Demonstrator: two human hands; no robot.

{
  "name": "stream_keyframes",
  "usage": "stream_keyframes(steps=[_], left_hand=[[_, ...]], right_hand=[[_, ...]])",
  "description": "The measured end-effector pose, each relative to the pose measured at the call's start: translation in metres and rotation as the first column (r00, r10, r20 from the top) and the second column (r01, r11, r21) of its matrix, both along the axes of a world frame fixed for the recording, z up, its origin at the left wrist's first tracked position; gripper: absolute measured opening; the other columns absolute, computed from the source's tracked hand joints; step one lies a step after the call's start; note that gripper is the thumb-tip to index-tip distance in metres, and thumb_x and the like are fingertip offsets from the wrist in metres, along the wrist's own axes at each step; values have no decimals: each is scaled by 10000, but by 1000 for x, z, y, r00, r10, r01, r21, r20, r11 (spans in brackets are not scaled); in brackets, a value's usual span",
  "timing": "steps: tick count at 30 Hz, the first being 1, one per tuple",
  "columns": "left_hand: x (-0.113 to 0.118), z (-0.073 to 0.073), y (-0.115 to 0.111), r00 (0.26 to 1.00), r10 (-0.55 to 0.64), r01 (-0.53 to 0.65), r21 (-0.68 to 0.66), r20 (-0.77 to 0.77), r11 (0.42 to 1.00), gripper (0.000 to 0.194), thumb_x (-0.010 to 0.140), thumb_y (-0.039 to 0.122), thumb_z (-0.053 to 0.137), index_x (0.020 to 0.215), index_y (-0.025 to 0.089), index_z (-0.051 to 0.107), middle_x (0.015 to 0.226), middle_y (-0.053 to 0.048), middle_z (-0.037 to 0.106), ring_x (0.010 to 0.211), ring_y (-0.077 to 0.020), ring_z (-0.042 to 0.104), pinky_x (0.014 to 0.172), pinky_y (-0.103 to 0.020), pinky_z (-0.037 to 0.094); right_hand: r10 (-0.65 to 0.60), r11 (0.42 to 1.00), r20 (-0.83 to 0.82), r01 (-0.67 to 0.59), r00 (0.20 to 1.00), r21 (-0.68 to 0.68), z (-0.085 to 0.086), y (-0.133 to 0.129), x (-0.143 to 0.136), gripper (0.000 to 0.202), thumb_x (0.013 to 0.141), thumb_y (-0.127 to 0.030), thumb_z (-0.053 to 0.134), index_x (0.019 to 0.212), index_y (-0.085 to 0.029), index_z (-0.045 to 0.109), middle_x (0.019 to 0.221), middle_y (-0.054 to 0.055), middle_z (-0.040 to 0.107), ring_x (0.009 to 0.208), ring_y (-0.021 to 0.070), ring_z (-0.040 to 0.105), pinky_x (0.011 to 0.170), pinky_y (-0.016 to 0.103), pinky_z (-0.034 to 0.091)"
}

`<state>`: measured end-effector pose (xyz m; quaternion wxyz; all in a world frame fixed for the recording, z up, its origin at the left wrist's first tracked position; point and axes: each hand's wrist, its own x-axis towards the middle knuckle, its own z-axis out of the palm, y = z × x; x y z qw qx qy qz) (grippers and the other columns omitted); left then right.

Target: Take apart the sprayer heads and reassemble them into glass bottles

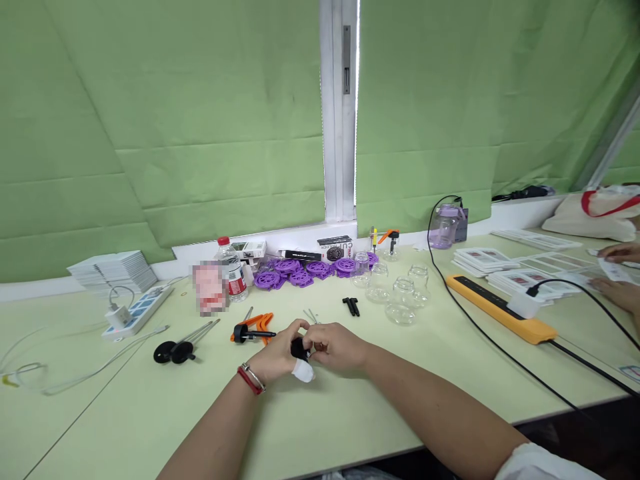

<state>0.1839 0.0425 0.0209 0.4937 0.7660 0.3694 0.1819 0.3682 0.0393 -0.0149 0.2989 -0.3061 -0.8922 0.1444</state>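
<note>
My left hand (276,355) is closed around a small black part (300,348), its thumb wrapped in a white covering (303,371). At the same part, my right hand (336,347) pinches with bent fingers. The fingers hide most of the part, so its exact kind is unclear. Just left of my left hand, a black piece with a round head and a shaft (246,333) lies by orange clamp-like arms (264,323). Beyond my hands are two short black T-shaped pieces (351,307) and thin metal pins (311,315).
Purple spoked discs (300,276), clear jars (400,311) and a water bottle (232,270) stand toward the back. Black discs with metal rods (175,352) lie left. An orange power strip (500,311), a black cable and stacked cards (483,260) are right, near another person's hands (617,273).
</note>
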Motion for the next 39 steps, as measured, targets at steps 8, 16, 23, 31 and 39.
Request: stream_keyframes(steps=[8, 16, 23, 31, 39], left_hand=[[-1, -1, 0, 1000, -5, 6, 19, -5, 1000, 679, 487, 160, 741, 1072, 204, 399, 803, 33, 548, 716, -141, 478, 603, -235, 366], [0, 0, 0, 1000, -4, 4, 16, -14, 1000, 678, 489, 170, 736, 1078, 206, 401, 782, 42, 542, 721, -148, 484, 607, -239, 370], [0, -1, 1, 1000, -2, 2, 31, -15, 1000, 676, 489, 179, 737, 1075, 208, 400, 813, 35, 553, 724, -143, 474, 616, -241, 376], [1, 2, -3, 997, 31, -22, 126, -65, 992, 707, 497, 213, 739, 1118, 208, 402, 823, 27, 560, 710, -144, 486, 612, -244, 383], [-3, 1, -8, 980, 173, -106, 479, -98, 872, 858, 467, 344, 778, 1216, 233, 373, 1004, -54, 557, 877, -236, 547, 732, -346, 446]], right_hand=[[27, 1000, 8, -27, 1000, 9, -3, 3, -1, 155, 712, -58, 563, 774, -199, 577, 798, -19, 615, 758, 118, 555, 689, 216, 408], [35, 999, 5, -35, 999, -4, -3, 3, -1, 161, 706, -45, 545, 753, -196, 575, 786, -11, 609, 737, 121, 548, 675, 220, 405], [12, 1000, -2, -12, 1000, -29, -2, 1, -1, 161, 704, -51, 557, 762, -200, 575, 790, -17, 599, 741, 117, 548, 688, 216, 404], [-31, 995, -96, 21, 995, -99, 1, 0, -2, 156, 695, -43, 578, 743, -192, 575, 799, -22, 593, 712, 105, 537, 670, 209, 396], [-158, 946, -358, 37, 920, -323, 5, -2, -6, 123, 679, -85, 618, 748, -177, 575, 668, -34, 541, 603, 93, 487, 584, 212, 382]])
